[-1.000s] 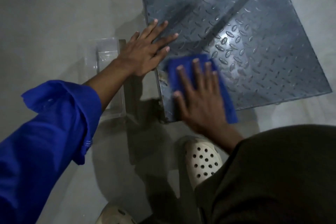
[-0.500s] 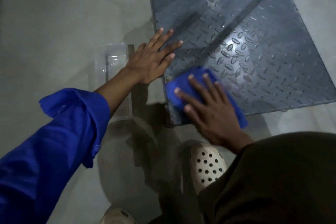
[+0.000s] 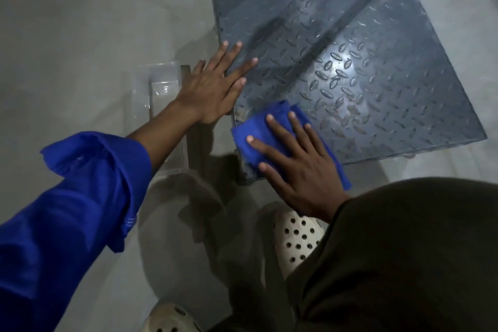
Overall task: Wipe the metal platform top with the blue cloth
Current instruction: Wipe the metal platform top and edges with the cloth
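Right grip [image 3: 304, 178] flat, fingers [image 3: 277, 129] straight, atop blue cloth [image 3: 277, 109]

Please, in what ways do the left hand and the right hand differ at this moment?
1. The left hand rests bare on the left edge of the platform; the right hand presses the cloth on its near left corner.
2. The left hand comes out of a blue sleeve; the right hand comes out of a dark sleeve.
Shared: both hands lie flat on the platform, palms down and fingers straight.
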Demonstrator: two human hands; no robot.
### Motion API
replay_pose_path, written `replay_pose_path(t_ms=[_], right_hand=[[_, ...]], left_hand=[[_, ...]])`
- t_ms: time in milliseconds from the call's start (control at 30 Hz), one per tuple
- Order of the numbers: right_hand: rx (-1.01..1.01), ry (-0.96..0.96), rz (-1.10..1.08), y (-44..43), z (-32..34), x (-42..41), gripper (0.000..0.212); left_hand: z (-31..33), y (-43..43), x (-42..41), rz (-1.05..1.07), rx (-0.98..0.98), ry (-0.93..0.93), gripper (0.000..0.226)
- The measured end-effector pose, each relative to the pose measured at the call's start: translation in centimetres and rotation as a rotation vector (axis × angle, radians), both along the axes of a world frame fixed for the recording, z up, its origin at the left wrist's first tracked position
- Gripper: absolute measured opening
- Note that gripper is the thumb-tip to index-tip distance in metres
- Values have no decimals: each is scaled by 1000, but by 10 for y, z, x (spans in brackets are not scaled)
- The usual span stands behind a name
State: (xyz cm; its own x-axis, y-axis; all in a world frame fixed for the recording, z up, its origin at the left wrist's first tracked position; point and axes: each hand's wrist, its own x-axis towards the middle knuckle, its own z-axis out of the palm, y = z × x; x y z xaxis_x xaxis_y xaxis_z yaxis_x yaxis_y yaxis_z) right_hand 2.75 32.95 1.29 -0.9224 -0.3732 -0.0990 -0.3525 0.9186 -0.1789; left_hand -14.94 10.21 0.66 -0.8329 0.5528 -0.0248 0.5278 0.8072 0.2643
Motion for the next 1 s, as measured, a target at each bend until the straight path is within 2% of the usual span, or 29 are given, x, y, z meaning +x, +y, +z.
replay_pose_path(t_ms=[67,167,267,333,433,567,700,800,933,1000], right_hand=[[-23,-12,-25,19,0,-3,59],[-25,20,-279,56,-1,-37,60],[-44,49,-497,55,3,-70,61],[-38,45,-439,28,3,-64,61],[-3,35,-237,-7,0,-20,60],[-2,18,-213,17,-7,-5,60],[-44,54,-348,55,-3,-51,61],[-62,101,-447,46,-3,-81,63],[-20,142,-252,33,-9,-119,62],[-43,171,-284,47,-8,-169,63]], left_hand=[[1,3,3,28,10,-43,64],[-1,3,6,44,11,-59,64],[-7,2,6,52,45,-52,64],[-10,5,9,81,81,-32,62],[-11,17,19,195,162,-42,57],[-12,20,22,233,154,-31,57],[-11,21,20,263,136,-53,56],[-15,32,25,327,126,-43,59],[-13,52,22,476,112,-101,64],[-14,67,23,543,152,-108,65]])
